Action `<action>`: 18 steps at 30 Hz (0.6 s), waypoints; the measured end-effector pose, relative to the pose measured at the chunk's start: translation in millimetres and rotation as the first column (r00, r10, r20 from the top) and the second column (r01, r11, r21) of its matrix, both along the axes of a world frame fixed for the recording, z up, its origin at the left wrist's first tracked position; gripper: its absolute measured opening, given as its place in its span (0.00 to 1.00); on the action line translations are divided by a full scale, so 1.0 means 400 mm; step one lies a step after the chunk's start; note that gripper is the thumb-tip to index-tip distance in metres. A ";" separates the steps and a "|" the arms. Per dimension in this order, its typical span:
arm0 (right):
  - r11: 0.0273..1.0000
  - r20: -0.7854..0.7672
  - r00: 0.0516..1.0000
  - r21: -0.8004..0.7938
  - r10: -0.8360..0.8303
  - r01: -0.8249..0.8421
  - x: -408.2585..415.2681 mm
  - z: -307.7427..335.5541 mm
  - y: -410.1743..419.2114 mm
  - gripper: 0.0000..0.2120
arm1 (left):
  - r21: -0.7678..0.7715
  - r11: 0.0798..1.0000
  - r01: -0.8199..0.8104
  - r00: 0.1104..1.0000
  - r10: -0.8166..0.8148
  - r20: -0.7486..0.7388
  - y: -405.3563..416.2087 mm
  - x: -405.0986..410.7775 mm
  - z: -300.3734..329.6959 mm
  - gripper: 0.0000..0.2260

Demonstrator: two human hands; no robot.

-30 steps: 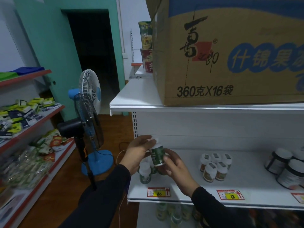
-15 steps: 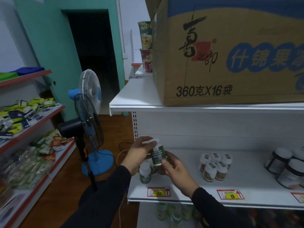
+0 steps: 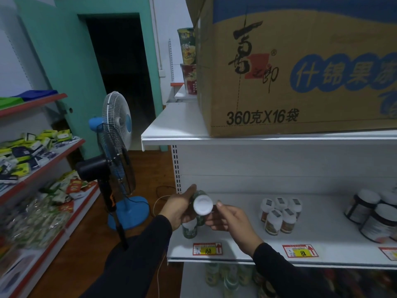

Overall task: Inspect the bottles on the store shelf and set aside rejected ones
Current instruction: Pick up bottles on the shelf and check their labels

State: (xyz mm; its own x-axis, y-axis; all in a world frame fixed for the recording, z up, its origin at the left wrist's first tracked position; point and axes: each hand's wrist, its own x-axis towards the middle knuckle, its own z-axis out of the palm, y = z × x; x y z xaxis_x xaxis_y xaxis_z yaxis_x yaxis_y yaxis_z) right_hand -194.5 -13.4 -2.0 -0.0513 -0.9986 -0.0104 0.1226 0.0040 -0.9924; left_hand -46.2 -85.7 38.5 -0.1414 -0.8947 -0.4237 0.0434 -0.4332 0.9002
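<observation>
Green-labelled small plastic bottle with a white round cap sits tipped cap-first toward me, above the white metal shelf. My left hand has fingers clamped round its body; my right hand touches the cap edge, fingers loosely curled. It looks light, rigid, smooth; grip the labelled barrel.

A single wide-angle view comes from the person's head, facing forward and slightly down at a white store shelf close in front. The left hand and right hand sit low in the middle of the frame, near the lens. A cardboard box on the upper shelf fills the top right, very close. To the left, the view reaches a standing fan and a dark doorway farther back.
</observation>
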 end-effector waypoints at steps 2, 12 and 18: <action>1.000 -0.013 1.000 0.000 0.010 -0.010 -0.001 -0.006 0.003 0.17 | -0.026 0.999 0.024 1.000 -0.024 -0.012 0.003 -0.001 0.001 0.17; 0.995 -0.224 0.973 -0.076 0.047 -0.065 -0.030 -0.041 -0.006 0.26 | -0.515 0.794 0.323 0.946 -0.279 0.163 0.016 0.007 -0.002 0.15; 0.993 -0.295 0.955 -0.121 -0.029 -0.008 -0.049 -0.059 -0.028 0.29 | -0.574 0.709 0.410 0.911 -0.348 0.222 0.023 0.013 -0.021 0.19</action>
State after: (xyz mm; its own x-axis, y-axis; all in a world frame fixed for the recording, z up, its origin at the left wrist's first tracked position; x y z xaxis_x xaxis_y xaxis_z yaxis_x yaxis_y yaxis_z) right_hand -214.1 -24.7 -25.5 -0.0443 -0.9910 0.1265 -0.1773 -0.1168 -0.9772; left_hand -40.9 -76.4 29.9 -0.5141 -0.8448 0.1480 -0.0998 0.2303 0.9680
